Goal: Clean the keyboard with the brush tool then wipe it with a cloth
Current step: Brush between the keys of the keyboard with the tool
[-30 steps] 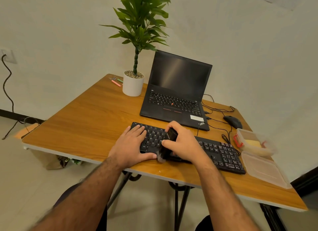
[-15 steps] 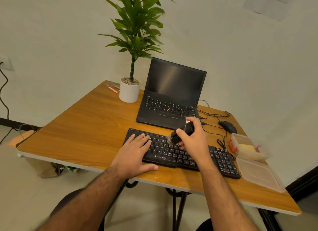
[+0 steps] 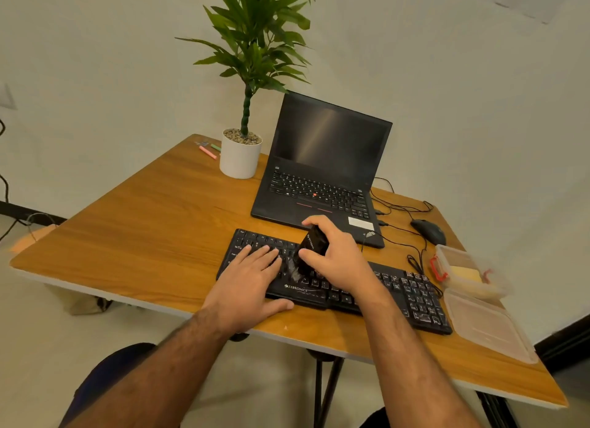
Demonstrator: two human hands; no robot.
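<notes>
The keyboard (image 3: 367, 287) lies at the near edge of the wooden table (image 3: 143, 229) before the laptop (image 3: 322, 172), my left hand (image 3: 245, 287) spread flat on its left end, my right hand (image 3: 338, 258) gripping the black brush tool (image 3: 311, 250), bristles on the keys.

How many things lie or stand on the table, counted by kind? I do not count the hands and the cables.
Keyboard: 1
Brush tool: 1
Laptop: 1
Mouse: 1
Potted plant: 1
Plastic box: 1
Box lid: 1
Markers: at least 2, small and partly hidden
Total: at least 9
</notes>
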